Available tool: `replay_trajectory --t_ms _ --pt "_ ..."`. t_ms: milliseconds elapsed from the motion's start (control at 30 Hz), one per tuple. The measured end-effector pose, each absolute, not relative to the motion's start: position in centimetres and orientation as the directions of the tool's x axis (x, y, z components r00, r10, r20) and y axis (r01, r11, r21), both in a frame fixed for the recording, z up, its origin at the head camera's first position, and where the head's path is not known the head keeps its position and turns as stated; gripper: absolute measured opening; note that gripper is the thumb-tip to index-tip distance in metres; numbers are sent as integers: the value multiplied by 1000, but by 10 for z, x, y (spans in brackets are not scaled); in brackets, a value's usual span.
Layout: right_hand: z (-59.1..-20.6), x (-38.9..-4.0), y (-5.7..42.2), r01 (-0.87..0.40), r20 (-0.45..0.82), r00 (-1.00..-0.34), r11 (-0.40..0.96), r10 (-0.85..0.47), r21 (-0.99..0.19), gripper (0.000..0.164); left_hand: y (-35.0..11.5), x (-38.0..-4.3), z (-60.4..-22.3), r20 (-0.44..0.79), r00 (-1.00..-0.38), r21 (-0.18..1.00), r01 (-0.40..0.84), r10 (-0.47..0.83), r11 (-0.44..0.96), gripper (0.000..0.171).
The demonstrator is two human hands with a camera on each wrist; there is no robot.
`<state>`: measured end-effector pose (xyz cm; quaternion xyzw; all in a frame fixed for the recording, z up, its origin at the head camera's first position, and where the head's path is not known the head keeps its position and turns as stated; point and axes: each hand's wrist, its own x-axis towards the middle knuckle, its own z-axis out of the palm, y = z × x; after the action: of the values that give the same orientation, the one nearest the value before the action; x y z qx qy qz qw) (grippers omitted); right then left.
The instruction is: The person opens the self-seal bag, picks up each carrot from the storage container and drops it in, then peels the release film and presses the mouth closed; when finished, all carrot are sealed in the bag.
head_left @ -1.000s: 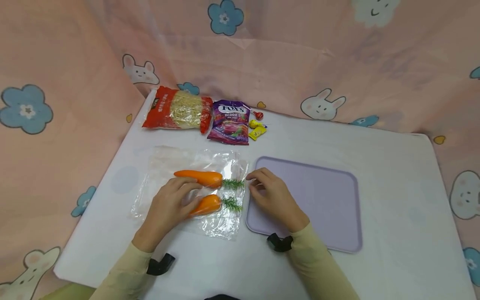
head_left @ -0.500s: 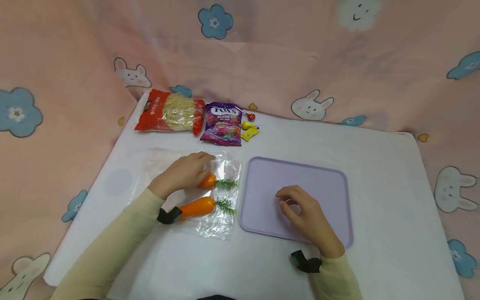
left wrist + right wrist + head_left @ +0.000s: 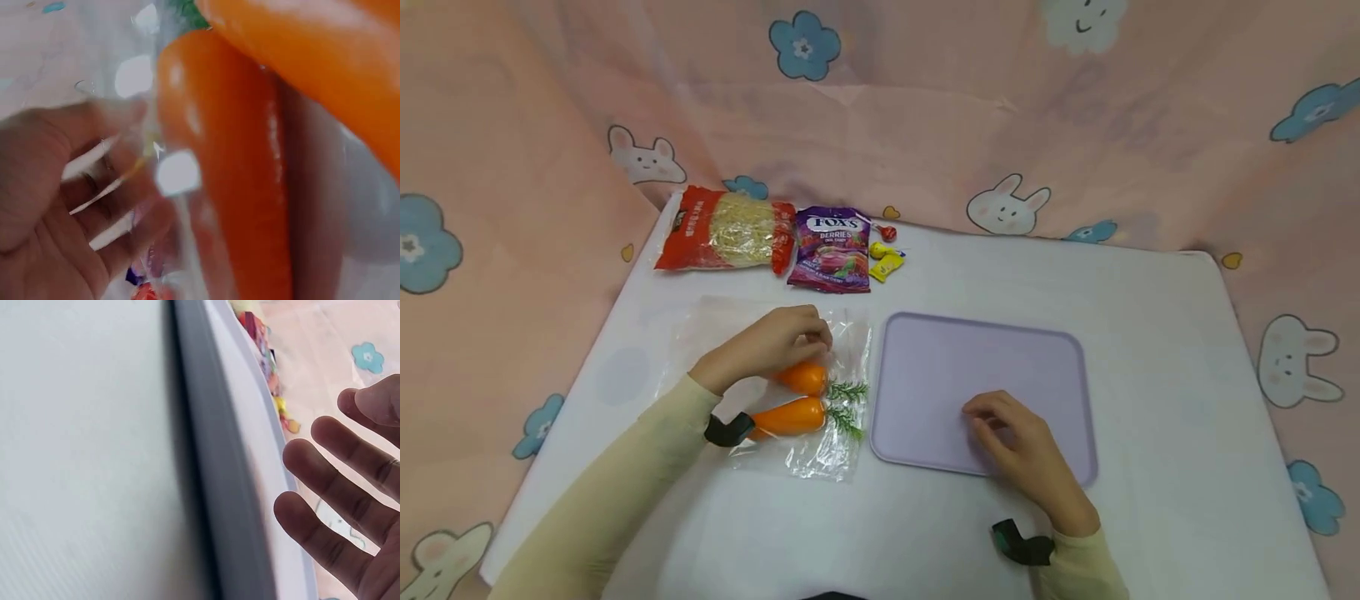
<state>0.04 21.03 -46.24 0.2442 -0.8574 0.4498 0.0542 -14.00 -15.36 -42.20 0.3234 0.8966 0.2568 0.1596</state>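
Note:
Two orange carrots with green tops, the far carrot (image 3: 805, 379) and the near carrot (image 3: 790, 417), lie at the clear plastic bag (image 3: 820, 462); glare on the film makes it hard to tell whether they are inside. My left hand (image 3: 771, 342) is bent over the far carrot, its fingers touching the carrot's side or the film there. Gaps show between those fingers in the left wrist view. Over the lilac tray (image 3: 917, 375) hovers my right hand (image 3: 1022, 446), loosely curved and holding nothing. Its fingers (image 3: 322, 469) are spread apart in the right wrist view.
Along the back edge of the white table (image 3: 1150, 350) lie a red noodle pack (image 3: 730, 229), a purple candy bag (image 3: 831, 250), a red lollipop (image 3: 887, 234) and small yellow candies (image 3: 886, 265). Patterned pink cloth (image 3: 925, 125) rises behind.
My left hand has moved from between the carrots to the far carrot's outer side, and that carrot has shifted toward the near one. My right hand has moved right, over the tray.

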Motion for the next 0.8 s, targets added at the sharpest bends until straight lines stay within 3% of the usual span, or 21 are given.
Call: replay_trajectory --t_ms 167,333,500,667,800 --pt "-467 1 197 -488 303 -854 454 -422 -745 26 -163 -125 -392 -11 -746 709 464 666 532 9" --pt "-471 0 175 -511 296 -824 409 -483 -756 27 -168 -107 -352 174 -742 720 544 648 430 12" --pt "-464 -2 147 -456 230 -826 370 -514 -809 44 -167 -93 -323 367 -727 721 617 580 317 22" --pt "-455 -10 124 -289 177 -894 226 -412 -930 58 -151 -74 -292 462 -732 762 617 501 198 22" --pt "-446 -20 118 -233 222 -939 14 -263 -972 40 -145 -66 -289 473 -754 820 566 455 86 21"
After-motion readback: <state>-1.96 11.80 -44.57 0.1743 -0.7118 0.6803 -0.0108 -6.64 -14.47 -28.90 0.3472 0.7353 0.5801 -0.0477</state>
